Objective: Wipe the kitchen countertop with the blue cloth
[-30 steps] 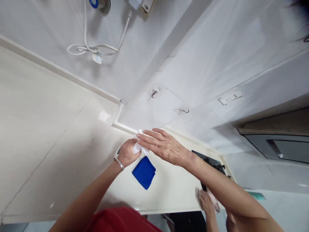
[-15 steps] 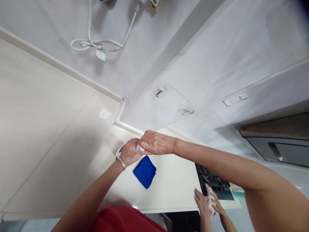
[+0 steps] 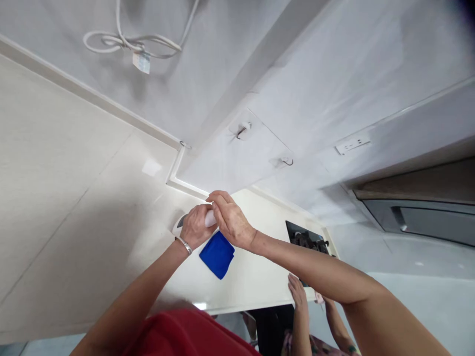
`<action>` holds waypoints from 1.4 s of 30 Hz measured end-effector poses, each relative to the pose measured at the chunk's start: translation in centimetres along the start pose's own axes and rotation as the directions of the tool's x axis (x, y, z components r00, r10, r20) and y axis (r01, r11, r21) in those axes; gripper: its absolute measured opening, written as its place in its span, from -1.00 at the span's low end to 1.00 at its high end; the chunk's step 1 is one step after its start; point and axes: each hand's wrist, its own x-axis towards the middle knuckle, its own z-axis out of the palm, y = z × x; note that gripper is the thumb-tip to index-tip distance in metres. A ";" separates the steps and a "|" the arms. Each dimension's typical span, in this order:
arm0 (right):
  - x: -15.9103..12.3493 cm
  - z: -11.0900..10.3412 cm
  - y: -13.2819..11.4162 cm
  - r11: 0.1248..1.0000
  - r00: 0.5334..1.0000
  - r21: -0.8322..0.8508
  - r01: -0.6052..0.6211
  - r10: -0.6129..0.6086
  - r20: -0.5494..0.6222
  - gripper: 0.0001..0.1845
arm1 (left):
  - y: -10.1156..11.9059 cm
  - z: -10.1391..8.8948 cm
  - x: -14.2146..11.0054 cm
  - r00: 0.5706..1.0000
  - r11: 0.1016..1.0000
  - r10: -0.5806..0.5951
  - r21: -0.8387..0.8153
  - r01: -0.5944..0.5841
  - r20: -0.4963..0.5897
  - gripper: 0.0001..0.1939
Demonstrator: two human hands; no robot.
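A white bottle (image 3: 210,218) with a rounded white end lies across my two hands, above the counter. My left hand (image 3: 196,226) is closed around its middle, and a white and grey part shows on the far side of that hand. At the other end, my right hand (image 3: 230,217) is cupped over the tip with its fingers bent against it; the fingertips are partly hidden. Just below the hands, a folded blue cloth (image 3: 217,255) rests on the counter (image 3: 256,277).
Another person's hands (image 3: 298,291) are at the counter's front edge, near a black gas stove (image 3: 305,237). Two hooks (image 3: 243,131) and a socket (image 3: 352,145) are on the wall. A white cable (image 3: 141,45) hangs at upper left, and a range hood (image 3: 426,217) juts out at right.
My right hand has turned, its fingers straighter and more of the bottle's white end showing. My left hand keeps its hold. The other person's pink cloth is now mostly hidden behind my right arm.
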 end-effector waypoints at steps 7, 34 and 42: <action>-0.3 1.3 0.4 0.924 0.968 0.344 -0.170 0.222 -0.118 -0.64 | 0.6 -1.0 -0.5 0.959 0.961 0.222 -0.127 -0.246 -0.178 -0.10; -3.9 -2.3 2.5 0.982 0.989 -0.177 0.062 -0.037 0.140 -0.46 | 0.2 -1.2 0.3 0.982 0.954 0.175 -0.236 -0.186 -0.067 -0.56; -3.6 -0.9 -0.1 0.733 0.970 -0.677 -0.065 0.205 0.129 -0.52 | -0.2 -1.6 0.8 0.944 0.950 0.306 0.023 -0.311 0.126 -0.94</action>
